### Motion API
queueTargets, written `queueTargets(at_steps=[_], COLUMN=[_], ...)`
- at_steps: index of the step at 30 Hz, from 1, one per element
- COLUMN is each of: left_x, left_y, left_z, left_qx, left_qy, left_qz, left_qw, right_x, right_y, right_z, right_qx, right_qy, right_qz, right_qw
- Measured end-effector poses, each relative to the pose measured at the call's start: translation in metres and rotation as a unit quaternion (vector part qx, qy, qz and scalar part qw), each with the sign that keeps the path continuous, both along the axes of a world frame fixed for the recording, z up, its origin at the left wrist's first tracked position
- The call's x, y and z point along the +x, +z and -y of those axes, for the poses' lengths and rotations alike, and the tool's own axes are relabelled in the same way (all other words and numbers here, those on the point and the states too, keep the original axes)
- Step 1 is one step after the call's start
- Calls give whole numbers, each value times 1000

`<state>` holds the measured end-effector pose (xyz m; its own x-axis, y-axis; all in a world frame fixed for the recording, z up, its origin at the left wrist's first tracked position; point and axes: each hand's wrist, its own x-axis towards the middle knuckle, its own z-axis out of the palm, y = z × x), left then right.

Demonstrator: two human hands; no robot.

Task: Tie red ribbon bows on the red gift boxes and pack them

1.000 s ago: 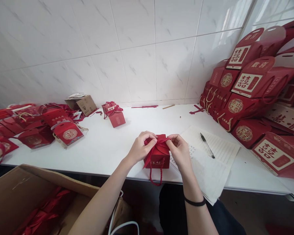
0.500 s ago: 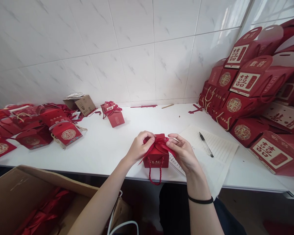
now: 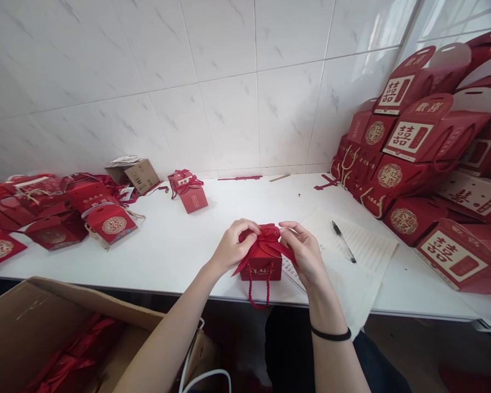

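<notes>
A small red gift box (image 3: pixel 251 271) with gold lettering stands near the front edge of the white table. On its top sits a red ribbon bow (image 3: pixel 269 235), its tails spreading down both sides. My left hand (image 3: pixel 240 241) pinches the left loop between thumb and fingers. On the other side, my right hand (image 3: pixel 299 248) pinches the right loop with thumb and forefinger, the other fingers loosely bent. A twisted red cord handle (image 3: pixel 259 305) hangs down the box's front, past the table edge.
Red gift boxes (image 3: pixel 423 131) are stacked high at the right, and more boxes (image 3: pixel 114 225) crowd the left. A pen (image 3: pixel 343 241) lies on lined paper (image 3: pixel 372 248). Farther back stands a bow-tied box (image 3: pixel 195 200). An open carton (image 3: pixel 8 305) holding red ribbon is at lower left.
My right hand has shifted slightly left and its fingers have drawn closer together at the bow. The bow's loops look fuller. My left hand keeps its place, and the box has stayed put.
</notes>
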<state>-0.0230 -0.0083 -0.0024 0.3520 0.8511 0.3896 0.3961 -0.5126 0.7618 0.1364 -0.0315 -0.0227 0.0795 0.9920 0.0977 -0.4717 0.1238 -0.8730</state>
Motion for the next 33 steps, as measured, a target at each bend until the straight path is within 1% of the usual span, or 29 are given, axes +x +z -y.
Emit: queueTargets(at_steps=[5, 11, 16, 20, 23, 29, 31, 33], left_x=[-1, 0, 0, 0, 0, 0, -1, -1], left_y=[-1, -3, -2, -3, -4, -2, -1, 0], left_z=[0, -1, -1, -2, -2, -1, -1, -1], left_qx=[7, -3, -12, -19, -19, -17, -19, -22], left_qy=[3, 9, 19, 22, 24, 17, 15, 10], left_qz=[-12, -5, 5, 14, 16, 15, 14, 13], left_qw=[1000, 1000, 1000, 999, 999, 1000, 1000, 1000], right_x=[1, 2, 2, 3, 4, 3, 2, 1], right_y=[-3, -9, -11, -13, -15, -16, -14, -13], right_z=[-1, -3, -4, -6, -7, -6, -5, -4], right_qx=[2, 54, 73, 88, 99, 152, 153, 139], right_qy=[-14, -25, -33, -71, -94, -104, -92, -77], right_qz=[19, 37, 134, 214, 242, 244, 226, 191], right_qw=[1000, 998, 988, 970, 961, 952, 958, 969])
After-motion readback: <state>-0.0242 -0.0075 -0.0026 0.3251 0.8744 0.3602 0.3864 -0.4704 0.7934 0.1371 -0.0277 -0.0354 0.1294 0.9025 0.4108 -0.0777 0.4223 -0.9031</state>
